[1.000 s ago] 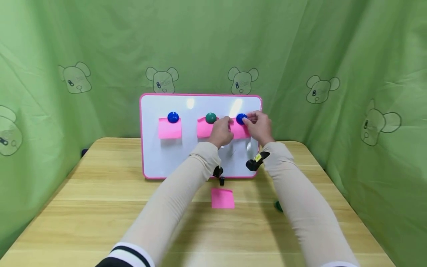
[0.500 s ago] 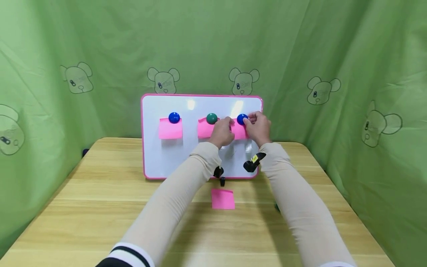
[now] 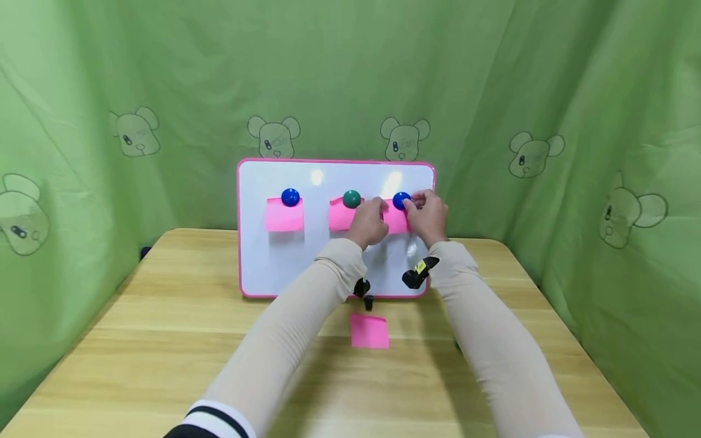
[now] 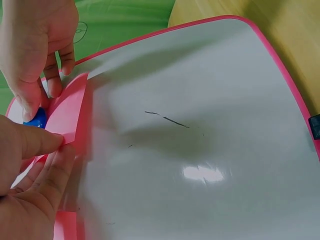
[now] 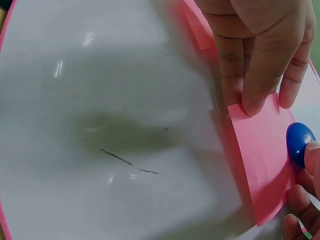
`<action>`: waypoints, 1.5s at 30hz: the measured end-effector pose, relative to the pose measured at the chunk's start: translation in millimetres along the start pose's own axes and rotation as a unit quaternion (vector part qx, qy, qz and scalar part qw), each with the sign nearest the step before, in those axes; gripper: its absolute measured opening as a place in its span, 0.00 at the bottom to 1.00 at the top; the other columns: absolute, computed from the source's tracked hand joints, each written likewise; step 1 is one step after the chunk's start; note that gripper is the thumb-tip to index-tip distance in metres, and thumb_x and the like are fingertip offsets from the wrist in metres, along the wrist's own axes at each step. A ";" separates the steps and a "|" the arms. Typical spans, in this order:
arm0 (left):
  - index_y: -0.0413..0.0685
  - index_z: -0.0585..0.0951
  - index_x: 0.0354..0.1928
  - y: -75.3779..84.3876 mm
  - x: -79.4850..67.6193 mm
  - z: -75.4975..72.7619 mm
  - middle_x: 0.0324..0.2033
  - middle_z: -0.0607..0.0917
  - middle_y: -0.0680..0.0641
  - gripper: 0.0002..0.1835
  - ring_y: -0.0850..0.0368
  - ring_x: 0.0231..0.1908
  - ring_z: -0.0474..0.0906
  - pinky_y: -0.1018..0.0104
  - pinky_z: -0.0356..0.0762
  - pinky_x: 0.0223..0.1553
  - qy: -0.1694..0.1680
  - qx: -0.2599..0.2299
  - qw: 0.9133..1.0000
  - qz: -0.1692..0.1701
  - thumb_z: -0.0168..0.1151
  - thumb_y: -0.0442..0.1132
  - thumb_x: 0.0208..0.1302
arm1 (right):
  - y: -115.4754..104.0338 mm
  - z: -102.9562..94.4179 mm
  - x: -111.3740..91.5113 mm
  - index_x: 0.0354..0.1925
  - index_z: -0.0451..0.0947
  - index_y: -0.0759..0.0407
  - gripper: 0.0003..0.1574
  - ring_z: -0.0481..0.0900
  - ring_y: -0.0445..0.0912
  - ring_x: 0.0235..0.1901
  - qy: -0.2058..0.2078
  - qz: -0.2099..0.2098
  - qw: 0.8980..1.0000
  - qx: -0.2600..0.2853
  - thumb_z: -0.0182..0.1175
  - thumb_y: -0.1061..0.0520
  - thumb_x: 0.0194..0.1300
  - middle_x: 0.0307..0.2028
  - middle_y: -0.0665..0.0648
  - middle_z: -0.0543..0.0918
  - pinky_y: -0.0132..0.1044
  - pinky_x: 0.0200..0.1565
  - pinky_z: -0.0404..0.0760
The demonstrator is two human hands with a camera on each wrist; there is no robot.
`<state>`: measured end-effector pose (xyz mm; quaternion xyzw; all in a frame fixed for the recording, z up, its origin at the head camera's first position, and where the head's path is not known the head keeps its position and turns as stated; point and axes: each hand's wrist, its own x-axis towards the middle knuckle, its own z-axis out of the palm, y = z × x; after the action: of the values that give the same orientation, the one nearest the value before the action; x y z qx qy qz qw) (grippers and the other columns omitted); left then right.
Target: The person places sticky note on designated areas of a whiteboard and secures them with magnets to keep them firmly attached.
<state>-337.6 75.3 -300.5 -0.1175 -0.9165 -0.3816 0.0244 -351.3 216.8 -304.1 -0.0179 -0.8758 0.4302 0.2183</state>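
Note:
A white magnetic board (image 3: 260,267) with a pink rim stands on the table. On its right side, a pink sticky note (image 5: 262,160) is pinched at its edge by my left hand (image 3: 368,223), between thumb and fingers. My right hand (image 3: 429,218) grips a round blue magnet (image 5: 300,144) at the top of that note, thumb on the dome. The note's lower edge lifts off the board in the left wrist view. To the left, a green magnet (image 3: 352,199) and another blue magnet (image 3: 290,197) each sit on a pink note; my left hand partly covers the middle note.
A loose pink note (image 3: 369,331) lies on the wooden table (image 3: 164,340) in front of the board. A sliver of a green object (image 3: 457,345) shows beside the right sleeve, mostly hidden. Green curtains (image 3: 339,67) surround the table. Short dark marks (image 4: 175,121) are on the board.
The head view has shifted a little, so the whole scene sits slightly lower and further right. Both hands keep their places at the right-hand note and magnet.

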 end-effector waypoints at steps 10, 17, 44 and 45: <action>0.46 0.74 0.60 -2.5 -1.4 2.7 0.43 0.78 0.48 0.23 0.57 0.41 0.74 0.69 0.79 0.43 0.009 -0.001 1.000 0.017 0.63 0.29 0.62 | 3.9 3.6 -1.7 0.50 0.75 0.66 0.17 0.77 0.55 0.43 0.013 0.003 1.000 0.008 0.59 0.57 0.68 0.41 0.64 0.81 0.44 0.47 0.78; 0.47 0.74 0.60 -3.9 0.3 3.7 0.42 0.78 0.49 0.23 0.57 0.41 0.74 0.69 0.79 0.43 0.006 -0.001 1.000 0.013 0.63 0.30 0.62 | 4.5 3.7 -1.0 0.48 0.76 0.66 0.15 0.76 0.54 0.39 0.021 -0.003 1.000 -0.002 0.59 0.57 0.67 0.38 0.63 0.80 0.42 0.43 0.77; 0.41 0.73 0.57 -23.9 -36.7 -14.2 0.46 0.78 0.45 0.22 0.57 0.38 0.79 0.69 0.80 0.37 -0.034 0.005 0.995 0.089 0.64 0.37 0.63 | 24.2 -13.6 -30.4 0.44 0.76 0.65 0.12 0.73 0.49 0.35 0.018 -0.025 0.999 0.011 0.57 0.58 0.67 0.34 0.60 0.78 0.37 0.37 0.73; 0.41 0.73 0.57 -26.1 -40.2 -15.4 0.47 0.78 0.44 0.22 0.57 0.38 0.79 0.69 0.80 0.38 -0.037 0.008 0.995 0.095 0.64 0.37 0.63 | 26.2 -15.4 -32.5 0.44 0.76 0.65 0.12 0.72 0.49 0.34 0.019 -0.026 0.999 0.010 0.57 0.58 0.67 0.34 0.60 0.78 0.36 0.37 0.74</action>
<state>-305.4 38.8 -313.1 -0.2180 -0.9045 -0.3656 0.0275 -319.9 237.7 -327.8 -0.0010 -0.8675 0.4323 0.2463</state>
